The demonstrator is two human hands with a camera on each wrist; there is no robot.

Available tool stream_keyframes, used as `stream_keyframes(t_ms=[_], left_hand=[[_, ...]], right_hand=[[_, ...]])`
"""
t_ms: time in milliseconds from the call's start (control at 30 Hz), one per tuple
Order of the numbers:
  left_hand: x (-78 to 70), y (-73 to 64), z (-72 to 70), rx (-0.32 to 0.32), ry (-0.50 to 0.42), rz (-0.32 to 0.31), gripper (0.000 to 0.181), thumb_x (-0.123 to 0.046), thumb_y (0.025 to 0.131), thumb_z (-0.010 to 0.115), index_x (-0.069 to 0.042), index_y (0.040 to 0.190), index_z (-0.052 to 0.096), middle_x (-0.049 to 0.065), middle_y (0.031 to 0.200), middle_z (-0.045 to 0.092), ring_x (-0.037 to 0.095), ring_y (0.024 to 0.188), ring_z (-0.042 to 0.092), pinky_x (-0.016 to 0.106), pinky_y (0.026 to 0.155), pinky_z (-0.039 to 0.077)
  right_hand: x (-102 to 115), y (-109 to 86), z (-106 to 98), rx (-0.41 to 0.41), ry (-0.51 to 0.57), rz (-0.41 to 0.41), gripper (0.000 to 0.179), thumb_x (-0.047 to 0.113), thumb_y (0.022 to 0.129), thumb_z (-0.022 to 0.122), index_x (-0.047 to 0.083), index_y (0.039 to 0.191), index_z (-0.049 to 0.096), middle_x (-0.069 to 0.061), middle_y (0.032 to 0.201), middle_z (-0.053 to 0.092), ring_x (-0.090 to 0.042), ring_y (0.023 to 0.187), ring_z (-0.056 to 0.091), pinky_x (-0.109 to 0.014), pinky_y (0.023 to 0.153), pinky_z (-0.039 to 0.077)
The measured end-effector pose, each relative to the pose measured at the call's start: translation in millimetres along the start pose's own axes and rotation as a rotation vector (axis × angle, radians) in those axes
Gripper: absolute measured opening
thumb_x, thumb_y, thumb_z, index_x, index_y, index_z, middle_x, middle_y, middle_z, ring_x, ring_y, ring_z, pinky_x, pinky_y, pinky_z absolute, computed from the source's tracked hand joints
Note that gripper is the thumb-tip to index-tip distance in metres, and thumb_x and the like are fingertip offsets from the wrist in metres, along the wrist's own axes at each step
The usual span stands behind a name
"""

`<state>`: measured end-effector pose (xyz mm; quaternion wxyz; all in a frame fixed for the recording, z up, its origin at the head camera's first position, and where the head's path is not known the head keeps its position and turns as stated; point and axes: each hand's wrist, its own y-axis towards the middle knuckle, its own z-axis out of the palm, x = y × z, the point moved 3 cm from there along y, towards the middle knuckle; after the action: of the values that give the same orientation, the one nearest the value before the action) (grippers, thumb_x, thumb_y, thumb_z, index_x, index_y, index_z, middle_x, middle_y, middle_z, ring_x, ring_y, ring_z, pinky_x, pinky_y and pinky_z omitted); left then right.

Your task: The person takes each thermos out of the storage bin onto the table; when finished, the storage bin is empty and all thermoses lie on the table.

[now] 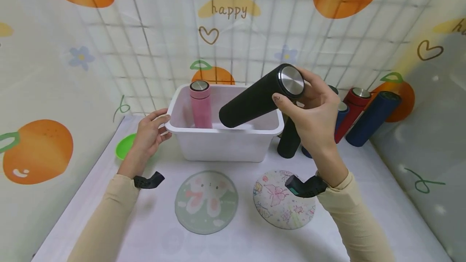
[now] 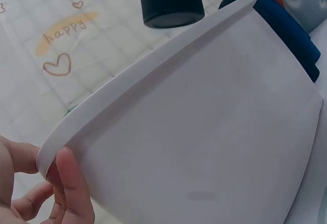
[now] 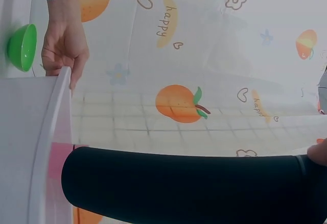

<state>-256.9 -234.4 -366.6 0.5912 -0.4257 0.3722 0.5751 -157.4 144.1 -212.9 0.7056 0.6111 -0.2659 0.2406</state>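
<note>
My right hand (image 1: 314, 112) grips a black thermos flask (image 1: 258, 98) near its steel-topped lid end. The flask is tilted over the white plastic bin (image 1: 222, 144), its base pointing down and left. In the right wrist view the black flask (image 3: 179, 183) spans the lower part, with only a fingertip visible on it. My left hand (image 1: 147, 132) holds the bin's left rim, thumb and fingers about the edge, as the left wrist view shows at the rim (image 2: 148, 55). Inside the bin, at its left, a pink thermos flask (image 1: 201, 106) stands upright.
Right of the bin stand a black flask (image 1: 289, 138), a red flask (image 1: 352, 110) and blue flasks, one blue flask (image 1: 373, 118) leaning. A green bowl (image 1: 125, 146) is at the left. Two round mats, a green rabbit mat (image 1: 206, 203) and a floral mat (image 1: 280, 209), lie in front.
</note>
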Motion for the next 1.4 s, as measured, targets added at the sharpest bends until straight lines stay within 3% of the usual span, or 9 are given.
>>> stream_keyframes(t_ms=[367,567,733,1133,1400], left_hand=[[-1.3,-0.1,0.8,-0.011,-0.002,-0.001,0.038,-0.009,0.097,0.065,-0.007,0.133,0.051,0.009,0.113,0.057,0.013,0.069,0.064,0.024,0.057,0.054],[-4.7,-1.7,-1.1,-0.022,-0.013,0.004,0.038,-0.010,0.096,0.068,-0.008,0.131,0.053,0.006,0.110,0.059,0.014,0.068,0.064,0.024,0.056,0.054],[-6.3,-2.2,-1.0,-0.010,-0.002,0.006,0.040,-0.012,0.096,0.068,-0.008,0.132,0.053,0.010,0.118,0.056,0.014,0.070,0.064,0.024,0.057,0.054],[-6.7,-2.6,4.5,0.010,-0.034,0.003,0.033,-0.007,0.097,0.066,-0.008,0.128,0.054,0.008,0.107,0.060,0.013,0.066,0.064,0.024,0.054,0.054],[-5.0,-3.0,3.4,0.003,-0.046,-0.001,0.032,-0.005,0.097,0.065,-0.007,0.127,0.054,0.007,0.105,0.061,0.014,0.065,0.064,0.024,0.054,0.053]], right_hand=[[22.2,0.6,-26.0,-0.086,0.150,-0.008,0.051,-0.019,0.070,0.077,-0.010,0.119,0.066,-0.024,0.099,0.071,-0.030,0.080,0.068,-0.031,0.071,0.058],[30.7,0.4,-40.2,-0.080,0.124,-0.050,0.049,-0.019,0.071,0.075,-0.013,0.119,0.064,-0.026,0.101,0.069,-0.032,0.086,0.069,-0.032,0.076,0.059],[38.0,1.0,-51.5,-0.104,0.170,-0.062,0.049,-0.023,0.070,0.072,-0.018,0.118,0.061,-0.029,0.101,0.068,-0.034,0.085,0.070,-0.036,0.072,0.060],[56.1,-3.9,-75.4,-0.174,0.093,-0.039,0.049,-0.023,0.070,0.072,-0.018,0.117,0.062,-0.027,0.098,0.068,-0.032,0.081,0.068,-0.031,0.069,0.059],[60.9,-9.6,-87.2,-0.187,0.130,-0.007,0.051,-0.030,0.068,0.067,-0.022,0.117,0.058,-0.028,0.097,0.067,-0.033,0.079,0.065,-0.032,0.070,0.060]])
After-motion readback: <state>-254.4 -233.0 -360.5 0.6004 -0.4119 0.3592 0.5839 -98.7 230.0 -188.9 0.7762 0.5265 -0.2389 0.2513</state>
